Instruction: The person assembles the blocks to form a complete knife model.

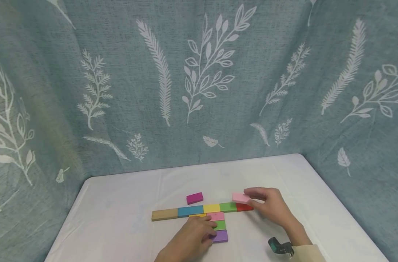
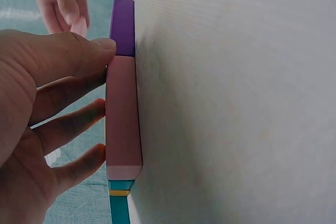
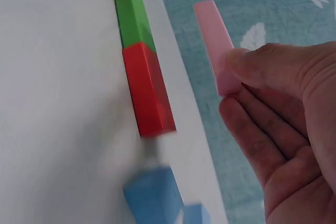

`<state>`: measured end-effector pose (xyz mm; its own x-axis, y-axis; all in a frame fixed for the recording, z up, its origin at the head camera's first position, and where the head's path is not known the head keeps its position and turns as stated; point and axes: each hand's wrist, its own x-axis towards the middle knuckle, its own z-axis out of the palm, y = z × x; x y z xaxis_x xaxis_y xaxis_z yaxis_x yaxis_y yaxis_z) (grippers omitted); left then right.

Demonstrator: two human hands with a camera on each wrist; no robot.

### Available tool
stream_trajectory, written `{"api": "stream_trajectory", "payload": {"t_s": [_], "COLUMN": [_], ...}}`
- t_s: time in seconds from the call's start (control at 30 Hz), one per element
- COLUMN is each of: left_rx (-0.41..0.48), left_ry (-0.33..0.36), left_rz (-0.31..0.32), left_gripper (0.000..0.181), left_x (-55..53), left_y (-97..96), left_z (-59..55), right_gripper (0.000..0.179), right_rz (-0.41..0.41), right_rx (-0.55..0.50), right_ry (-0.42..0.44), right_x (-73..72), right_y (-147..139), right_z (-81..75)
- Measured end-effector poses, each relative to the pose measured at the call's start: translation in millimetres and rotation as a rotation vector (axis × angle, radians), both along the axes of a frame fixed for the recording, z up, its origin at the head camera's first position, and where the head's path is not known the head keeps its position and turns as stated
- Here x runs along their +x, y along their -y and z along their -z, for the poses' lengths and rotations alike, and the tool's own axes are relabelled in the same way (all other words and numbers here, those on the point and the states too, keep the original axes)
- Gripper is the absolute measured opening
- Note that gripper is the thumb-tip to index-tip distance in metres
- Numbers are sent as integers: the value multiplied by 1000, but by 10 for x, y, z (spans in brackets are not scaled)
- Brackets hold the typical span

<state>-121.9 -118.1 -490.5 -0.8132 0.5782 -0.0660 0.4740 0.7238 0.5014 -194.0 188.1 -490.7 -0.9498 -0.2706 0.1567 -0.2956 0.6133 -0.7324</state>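
My right hand (image 1: 271,203) pinches a light pink block (image 1: 240,198) between thumb and fingers, raised above the red block (image 1: 244,207). That red block ends a row with a green (image 1: 228,207), a yellow (image 1: 212,208), a blue (image 1: 190,211) and a wooden block (image 1: 165,214). On the near side of the row, my left hand (image 1: 190,234) rests its fingertips on flat-laid blocks, among them pink (image 1: 216,216), green (image 1: 220,225) and purple (image 1: 221,236). Seen from the left wrist, its thumb touches where a purple block (image 2: 124,27) meets a pink one (image 2: 123,119).
A magenta block (image 1: 194,198) lies apart behind the row. White cloth (image 1: 120,196) covers the table, and a patterned teal curtain (image 1: 172,145) hangs round its back and sides. Blue pieces (image 3: 153,195) show below the red block in the right wrist view.
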Motion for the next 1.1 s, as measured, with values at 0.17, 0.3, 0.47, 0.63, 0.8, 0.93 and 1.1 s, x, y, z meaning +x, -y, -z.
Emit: {"api": "stream_trajectory", "payload": {"t_s": [0.17, 0.3, 0.47, 0.63, 0.8, 0.93, 1.1], "left_rx": [9, -2, -7, 4, -3, -8, -1], "left_ry": [-8, 0, 10, -9, -11, -19, -22], "left_rz": [-9, -19, -26, -9, -8, -6, -7], "left_gripper": [23, 22, 23, 23, 23, 23, 22], "left_x": [20, 26, 23, 20, 20, 22, 22], "left_y": [12, 8, 1, -5, -6, -3, -5], "left_z": [0, -2, 13, 42, 53, 48, 50], "right_gripper": [32, 30, 29, 33, 37, 35, 33], "right_rz": [-46, -113, -174, -209, -235, -248, -272], "right_rx": [-2, -12, 7, 82, 159, 197, 225], "right_ry": [-47, -94, -73, -35, -31, -40, -65], "right_x": [112, 162, 192, 202, 191, 162, 130], "right_y": [-167, -206, -137, -22, 73, 130, 161], "right_z": [-14, 21, 53, 56, 59, 76, 104]}}
